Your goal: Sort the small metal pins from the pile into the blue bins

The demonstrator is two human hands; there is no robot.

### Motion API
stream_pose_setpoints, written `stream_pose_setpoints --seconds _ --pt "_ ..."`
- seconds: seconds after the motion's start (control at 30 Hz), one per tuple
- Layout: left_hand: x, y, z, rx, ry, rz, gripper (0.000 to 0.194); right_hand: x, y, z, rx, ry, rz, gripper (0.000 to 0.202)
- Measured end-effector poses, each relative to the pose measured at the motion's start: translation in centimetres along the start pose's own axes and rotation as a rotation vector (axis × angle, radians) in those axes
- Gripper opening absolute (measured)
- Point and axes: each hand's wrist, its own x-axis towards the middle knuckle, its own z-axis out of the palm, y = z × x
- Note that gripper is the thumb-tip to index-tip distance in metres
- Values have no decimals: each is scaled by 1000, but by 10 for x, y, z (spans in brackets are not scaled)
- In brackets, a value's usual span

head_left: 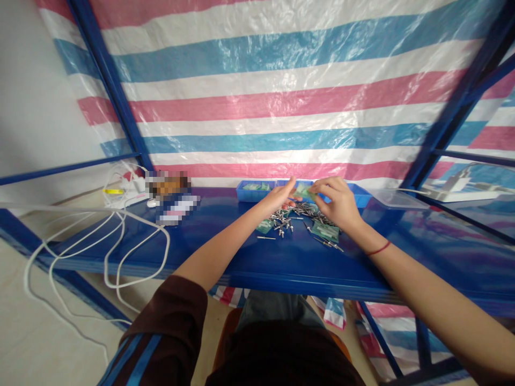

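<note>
My right hand pinches a small green-tinted clear plastic bag between thumb and fingers, just above the table. My left hand is beside the bag, with its thumb raised and its fingers apart; whether it touches the bag I cannot tell. Beneath both hands lies a loose pile of silvery pop rivets, partly hidden by them. A filled green bag rests at the pile's right front, and another green bag at its left. One rivet lies apart in front.
Behind the pile stands a row of blue bins, with green bags in the left one. A clear plastic lid lies right of them. White cables loop over the left end of the blue table. Blue posts frame a striped sheet.
</note>
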Motion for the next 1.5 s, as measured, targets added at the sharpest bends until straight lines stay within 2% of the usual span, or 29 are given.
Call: stream_pose_setpoints --seconds 0.07,0.13,0.23,0.3,0.4,0.43,0.47,0.53,0.67,0.73,0.8,0.93,1.03,1.23,1.3,1.37,1.43,1.5 --pt "-1 -1 -1 -3 -77 63 45 -1 0 0 -36 -21 -54 15" --pt "0 -4 -2 23 -92 149 35 -2 0 3 -52 -45 -64 17" --pt "6 -7 -8 76 2 223 29 -2 0 7 -22 -44 -14 22" --pt "12 -7 -18 150 182 281 22 -2 -1 7 20 -24 40 27" --pt "18 -11 -42 380 640 456 11 -1 -5 6 60 -23 125 29" --pt "20 -14 -51 482 750 507 14 0 -6 6 69 -36 149 29" --pt "21 -18 -59 582 792 535 20 0 -8 6 78 -53 168 28" --pt "22 -27 -72 777 763 511 31 0 -10 6 94 -95 180 28" --pt "21 -43 -81 1160 447 276 34 -1 -13 9 99 -186 141 27" --pt "20 -46 -80 1235 353 241 43 -2 -15 11 107 -244 115 25" --pt "18 -46 -78 1246 340 245 47 -3 -18 13 141 -320 69 21" --pt "14 -40 -78 1219 399 273 46 -2 -27 20 225 -515 -101 20" --pt "11 -34 -80 1174 415 305 46 4 -37 27 225 -606 -188 22" --pt "7 -23 -81 1159 381 335 43 21 -62 48 203 -661 -242 48" --pt "5 -22 -80 1146 372 347 43 24 -69 56 151 -684 -263 43" --pt "5 -22 -78 1123 346 374 43 26 -75 60 81 -703 -272 29" --pt "6 -22 -76 1080 314 410 43 26 -77 61 9 -701 -254 18" --pt "8 -22 -72 1000 280 432 45 25 -76 58 -37 -668 -198 16"
